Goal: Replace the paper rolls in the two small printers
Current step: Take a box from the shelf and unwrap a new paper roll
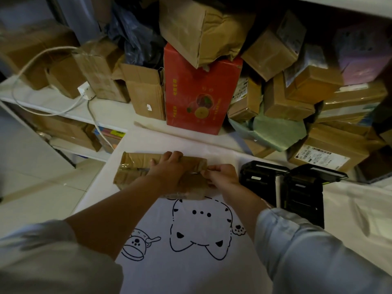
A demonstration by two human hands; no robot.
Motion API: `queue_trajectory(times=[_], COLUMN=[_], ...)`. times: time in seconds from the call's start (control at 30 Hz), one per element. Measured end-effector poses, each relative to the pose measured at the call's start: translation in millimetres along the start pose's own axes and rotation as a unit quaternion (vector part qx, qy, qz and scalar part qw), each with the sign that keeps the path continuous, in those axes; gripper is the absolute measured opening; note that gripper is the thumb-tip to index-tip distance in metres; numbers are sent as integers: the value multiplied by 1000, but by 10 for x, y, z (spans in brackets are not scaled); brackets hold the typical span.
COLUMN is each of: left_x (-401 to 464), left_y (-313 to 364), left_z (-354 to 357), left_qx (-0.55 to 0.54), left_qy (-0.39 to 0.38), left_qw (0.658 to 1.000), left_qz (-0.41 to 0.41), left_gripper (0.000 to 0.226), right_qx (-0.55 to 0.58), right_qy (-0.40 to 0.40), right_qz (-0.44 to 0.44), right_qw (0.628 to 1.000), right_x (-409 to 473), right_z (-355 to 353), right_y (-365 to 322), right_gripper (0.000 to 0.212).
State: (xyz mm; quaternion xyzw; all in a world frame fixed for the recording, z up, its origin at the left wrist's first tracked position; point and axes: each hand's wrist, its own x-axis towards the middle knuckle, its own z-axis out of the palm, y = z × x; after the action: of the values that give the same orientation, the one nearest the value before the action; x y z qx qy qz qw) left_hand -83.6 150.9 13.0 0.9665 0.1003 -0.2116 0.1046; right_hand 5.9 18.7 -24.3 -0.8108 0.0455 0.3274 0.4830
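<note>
We are opening the taped box, presumably for rolls; left hand grips it, right hand pinches the tape; next, peel steadily; printers gape alongside.
</note>
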Motion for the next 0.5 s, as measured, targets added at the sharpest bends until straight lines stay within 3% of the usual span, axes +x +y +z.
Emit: queue_trajectory(times=[0.33, 0.5], left_x=[51, 14], left_y=[-76, -65], left_z=[-68, -28], left_qx=[-2, 15], left_qy=[-11, -1], left_qw=[1000, 1000], left_qz=[21, 20], left_gripper=[90, 90], right_qx=[95, -59], right_qy=[-35, 32], right_qz=[37, -46], right_qw=[994, 997], right_x=[-22, 9], right_z=[-45, 13], right_y=[-69, -93], right_gripper=[20, 19])
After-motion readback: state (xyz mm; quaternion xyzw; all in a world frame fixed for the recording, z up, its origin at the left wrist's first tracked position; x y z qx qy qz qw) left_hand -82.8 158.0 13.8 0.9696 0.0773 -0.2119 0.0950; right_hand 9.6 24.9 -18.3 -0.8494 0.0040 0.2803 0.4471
